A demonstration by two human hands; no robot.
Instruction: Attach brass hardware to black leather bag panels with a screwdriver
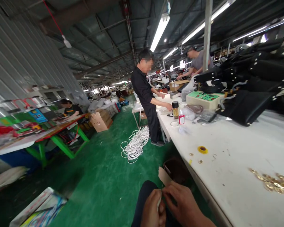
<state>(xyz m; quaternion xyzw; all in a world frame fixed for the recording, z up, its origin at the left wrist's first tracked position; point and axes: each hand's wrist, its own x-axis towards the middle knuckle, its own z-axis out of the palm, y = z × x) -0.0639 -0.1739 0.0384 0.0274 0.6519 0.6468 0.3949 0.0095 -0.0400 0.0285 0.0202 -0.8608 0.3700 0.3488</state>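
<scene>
Low in the view, above my dark-trousered lap, my left hand is closed with its fingers curled in. A thin pale edge shows between its thumb and fingers, too small to name. Against it, my right hand is pinched shut, fingertips meeting the left hand's; whatever lies in the pinch is hidden. Just beyond the right hand a tan flat piece sticks up, and I cannot tell whether the hand touches it. A dark brown object sits behind, beside the table.
To my right runs a white table with gold metal fittings, a yellow tape roll, a jar and black bags. A person stands at its far end near coiled white cord on the green floor.
</scene>
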